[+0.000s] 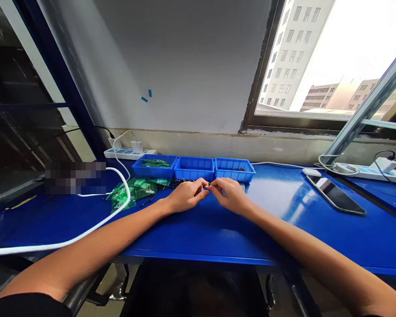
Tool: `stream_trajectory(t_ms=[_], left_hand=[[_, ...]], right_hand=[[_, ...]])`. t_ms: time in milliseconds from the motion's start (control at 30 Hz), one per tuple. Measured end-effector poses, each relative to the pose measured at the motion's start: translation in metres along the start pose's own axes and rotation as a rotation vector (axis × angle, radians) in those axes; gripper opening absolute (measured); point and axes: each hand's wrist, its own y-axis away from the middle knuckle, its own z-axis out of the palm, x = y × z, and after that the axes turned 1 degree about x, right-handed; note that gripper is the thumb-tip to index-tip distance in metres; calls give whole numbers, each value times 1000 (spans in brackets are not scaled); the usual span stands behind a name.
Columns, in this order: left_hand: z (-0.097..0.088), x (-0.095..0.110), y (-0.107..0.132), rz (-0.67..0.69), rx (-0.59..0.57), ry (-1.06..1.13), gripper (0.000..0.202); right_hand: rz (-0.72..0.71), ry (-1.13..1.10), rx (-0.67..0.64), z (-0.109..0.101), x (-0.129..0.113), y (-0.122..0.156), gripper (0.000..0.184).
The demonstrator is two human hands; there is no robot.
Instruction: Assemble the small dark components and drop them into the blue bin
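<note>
- The left hand (186,196) and the right hand (229,195) met fingertip to fingertip just above the table, each with thumb and forefinger pinched on one small part (207,186); the other fingers were curled in.
- The small part sat between the two hands, just in front of the bins. It was too tiny to make out its shape.
- Both forearms lay bare and stretched out over the blue table (201,233), whose top was smooth and glossy. The stretch between the hands and the near edge was open.
- Close behind the hands stood three shallow blue plastic bins in a row, touching side to side: the left bin (153,169) held green bags, the middle bin (194,174) looked bare inside, and the right bin (234,175) held a few small dark bits.
- Left of the left hand lay a loose heap of crinkled green bags (132,191), with thin black pieces (180,181) scattered beside them.
- A thick white cable (86,231) curved across the left side of the table.
- Well off to the right lay a flat, dark phone (336,194), with open table between it and the right hand.
</note>
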Motion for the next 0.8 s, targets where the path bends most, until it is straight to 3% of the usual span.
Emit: stream_trajectory(t_ms=[200, 533, 800], left_hand=[[2, -2, 0, 31, 15, 49, 25], [1, -1, -1, -30, 68, 21, 26], [-5, 6, 0, -66, 12, -50, 23]], right_hand=[[-9, 12, 41, 4, 2, 2, 17], [18, 64, -34, 2, 1, 0, 13], [-25, 84, -51, 2, 3, 1, 13]])
